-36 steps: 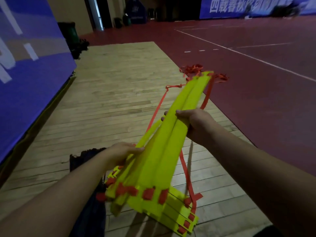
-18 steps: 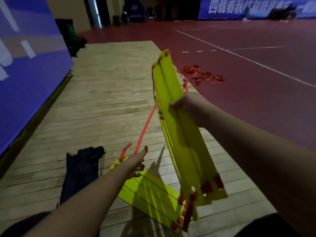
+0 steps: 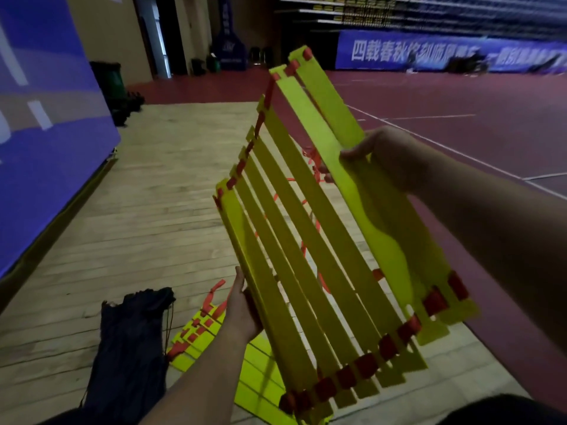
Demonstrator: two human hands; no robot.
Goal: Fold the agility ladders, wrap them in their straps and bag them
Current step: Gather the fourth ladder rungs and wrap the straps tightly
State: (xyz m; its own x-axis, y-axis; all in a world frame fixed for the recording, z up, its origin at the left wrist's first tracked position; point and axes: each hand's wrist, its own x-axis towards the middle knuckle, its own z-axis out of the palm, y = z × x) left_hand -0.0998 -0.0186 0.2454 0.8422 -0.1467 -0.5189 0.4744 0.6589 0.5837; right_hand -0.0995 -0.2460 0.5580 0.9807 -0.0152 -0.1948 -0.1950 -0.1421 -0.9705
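Pale wooden flooring (image 3: 153, 210) is recorded underfoot, bordered on the right by a red court surface (image 3: 460, 118) with white lines. A blue padded wall (image 3: 46, 148) stands on the left, a green bin (image 3: 110, 84) beyond it, and a blue banner (image 3: 429, 53) with white characters runs along the far side.

Container: one dark drawstring bag (image 3: 132, 342) is noted lying limp on the wood at lower left, its gathered mouth pointing away. What it holds cannot be determined. Just beside it on the right, a second ladder (image 3: 196, 348) is found stacked flat on the floor, outside the bag, with orange strap ends at its near corner.

Task item: the held ladder (image 3: 362, 204) is raised in the air between both hands. Its yellow slats are fanned out and tilted, and are joined along both ends by orange straps (image 3: 365, 363).

Hands: the two are kept well apart. The right hand (image 3: 389, 157) is clamped on the widest slats at the upper right, thumb laid over the front and fingers wrapped behind. The left hand (image 3: 242, 308) is set against the outermost slat at lower left, thumb extended upward along it. Its fingers are hidden behind the slats, so it cannot be told whether they are closed around it.
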